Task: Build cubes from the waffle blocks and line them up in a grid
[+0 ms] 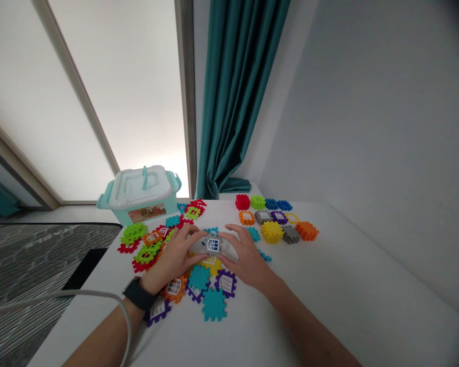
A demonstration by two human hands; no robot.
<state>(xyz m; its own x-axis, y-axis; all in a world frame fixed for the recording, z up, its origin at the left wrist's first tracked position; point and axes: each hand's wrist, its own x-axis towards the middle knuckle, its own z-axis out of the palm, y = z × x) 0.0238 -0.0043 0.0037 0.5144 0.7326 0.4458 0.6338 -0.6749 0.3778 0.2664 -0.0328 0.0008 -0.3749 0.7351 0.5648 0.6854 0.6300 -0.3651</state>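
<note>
Between my two hands is a grey interlocking building block (213,245) with a white window on its face. My left hand (179,250), a dark watch on its wrist, pinches the block's left side. From the right, the fingers and thumb of my right hand (245,255) close on its other side. Underneath and around lie loose notched tiles: a turquoise tile (214,305), a purple window tile (226,283), an orange window tile (175,289) and a yellow one (213,264) partly hidden by the block.
A lidded container (147,196) stands at the table's back left. Green tiles (133,233) and red ones are heaped before it. At the back right are assembled blocks, among them a red block (242,202), a yellow block (272,232) and an orange block (307,231). A pale cable (95,292) crosses the lower left.
</note>
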